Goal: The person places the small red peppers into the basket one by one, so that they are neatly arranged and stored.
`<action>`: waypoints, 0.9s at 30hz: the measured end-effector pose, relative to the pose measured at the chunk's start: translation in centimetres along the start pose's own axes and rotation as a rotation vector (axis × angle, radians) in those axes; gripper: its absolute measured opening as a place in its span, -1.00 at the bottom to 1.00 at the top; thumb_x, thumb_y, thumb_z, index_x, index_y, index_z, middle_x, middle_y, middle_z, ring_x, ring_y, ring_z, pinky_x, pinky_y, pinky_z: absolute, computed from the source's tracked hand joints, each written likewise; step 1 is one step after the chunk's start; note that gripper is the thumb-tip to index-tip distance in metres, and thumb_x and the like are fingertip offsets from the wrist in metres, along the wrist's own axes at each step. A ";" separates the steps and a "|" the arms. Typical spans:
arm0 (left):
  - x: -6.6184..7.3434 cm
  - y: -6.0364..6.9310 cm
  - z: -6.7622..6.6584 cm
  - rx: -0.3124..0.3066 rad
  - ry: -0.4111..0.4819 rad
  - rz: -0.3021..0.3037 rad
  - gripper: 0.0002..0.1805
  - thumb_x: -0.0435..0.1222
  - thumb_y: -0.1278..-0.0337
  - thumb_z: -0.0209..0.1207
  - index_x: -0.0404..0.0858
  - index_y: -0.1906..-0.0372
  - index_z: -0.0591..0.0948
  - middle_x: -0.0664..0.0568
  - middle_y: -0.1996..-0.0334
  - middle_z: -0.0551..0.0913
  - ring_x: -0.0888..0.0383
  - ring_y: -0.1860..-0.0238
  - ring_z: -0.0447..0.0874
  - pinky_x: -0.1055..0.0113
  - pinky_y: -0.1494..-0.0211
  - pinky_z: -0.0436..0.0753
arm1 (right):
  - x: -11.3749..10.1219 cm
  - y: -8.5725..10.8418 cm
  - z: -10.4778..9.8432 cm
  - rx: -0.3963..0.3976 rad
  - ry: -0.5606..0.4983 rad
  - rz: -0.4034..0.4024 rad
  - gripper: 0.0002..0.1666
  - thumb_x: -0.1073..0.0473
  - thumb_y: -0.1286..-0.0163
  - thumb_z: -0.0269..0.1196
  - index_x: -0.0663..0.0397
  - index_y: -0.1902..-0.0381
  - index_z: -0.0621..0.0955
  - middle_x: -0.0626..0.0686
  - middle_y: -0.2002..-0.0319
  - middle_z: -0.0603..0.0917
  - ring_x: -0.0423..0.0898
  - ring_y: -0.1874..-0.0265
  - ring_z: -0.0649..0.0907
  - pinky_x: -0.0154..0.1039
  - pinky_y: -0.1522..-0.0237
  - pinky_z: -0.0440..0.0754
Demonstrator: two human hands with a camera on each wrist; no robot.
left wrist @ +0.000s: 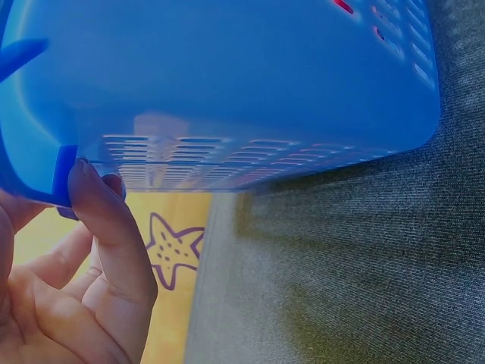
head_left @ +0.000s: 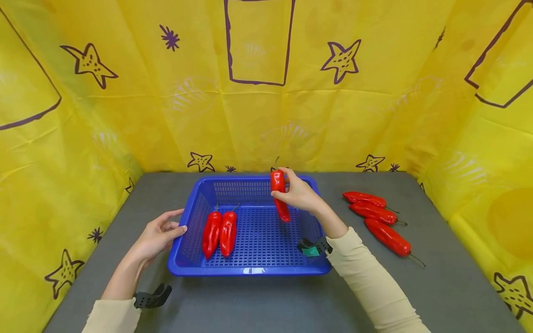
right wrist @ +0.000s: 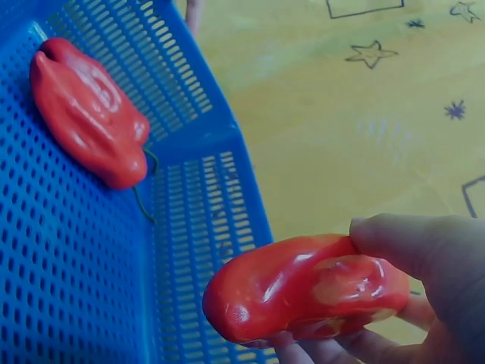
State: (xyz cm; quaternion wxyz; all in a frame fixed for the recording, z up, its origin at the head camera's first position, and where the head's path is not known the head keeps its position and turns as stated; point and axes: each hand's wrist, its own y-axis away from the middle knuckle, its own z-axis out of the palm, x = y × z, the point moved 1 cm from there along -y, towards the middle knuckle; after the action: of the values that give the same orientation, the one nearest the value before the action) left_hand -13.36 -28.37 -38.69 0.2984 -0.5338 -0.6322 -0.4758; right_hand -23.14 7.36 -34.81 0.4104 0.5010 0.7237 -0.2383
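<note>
A blue perforated plastic basket (head_left: 250,271) stands on the grey table. Its left rim is pinched between the thumb and fingers of my left hand (head_left: 160,233), which the left wrist view shows close to the basket wall (left wrist: 227,83). Over the basket's right half, my right hand (head_left: 297,190) grips a red pepper (head_left: 279,194) by its upper part, stem up and tip pointing down. In the right wrist view this pepper (right wrist: 295,288) lies between thumb and fingers. Two more red peppers (head_left: 211,233) rest side by side at the left inside the basket.
Right of the basket, three red peppers (head_left: 387,237) lie on the table (head_left: 258,305), stems toward the right. Yellow cloth (head_left: 258,125) with drawn starfish hangs behind and at both sides. Each wrist wears a dark strap (head_left: 153,296).
</note>
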 end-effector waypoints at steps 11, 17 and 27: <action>0.2 0.0 0.1 -0.004 -0.006 0.000 -0.26 -0.16 -0.16 0.17 -0.20 -0.38 0.13 -0.17 0.19 0.57 0.06 0.32 0.64 0.14 0.18 0.65 | -0.4 -0.8 2.0 -0.011 0.034 -0.019 -0.09 0.08 -0.19 0.28 0.04 -0.39 0.08 0.19 -0.04 0.50 0.01 0.15 0.62 -0.16 0.18 0.62; 0.3 0.0 0.1 0.002 -0.022 -0.014 -0.26 -0.14 -0.16 0.17 -0.18 -0.39 0.13 -0.17 0.17 0.57 0.07 0.29 0.63 0.13 0.16 0.65 | -0.5 -1.4 3.4 -0.013 0.084 -0.040 -0.14 0.11 -0.17 0.29 0.09 -0.34 0.14 0.19 -0.02 0.52 0.02 0.13 0.60 -0.16 0.15 0.62; 0.1 -0.1 0.1 -0.002 -0.005 -0.008 -0.26 -0.15 -0.15 0.17 -0.19 -0.38 0.14 -0.17 0.18 0.57 0.06 0.30 0.63 0.12 0.16 0.65 | -0.8 -1.8 5.2 -0.078 0.099 -0.018 -0.19 0.10 -0.17 0.28 0.12 -0.30 0.17 0.16 0.07 0.56 -0.05 0.22 0.62 -0.23 0.21 0.61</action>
State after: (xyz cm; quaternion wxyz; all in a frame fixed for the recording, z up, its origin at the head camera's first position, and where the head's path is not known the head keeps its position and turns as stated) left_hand -13.44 -28.27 -38.62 0.2943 -0.5330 -0.6345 -0.4762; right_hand -22.83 2.30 -37.13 0.3911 0.4896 0.7562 -0.1886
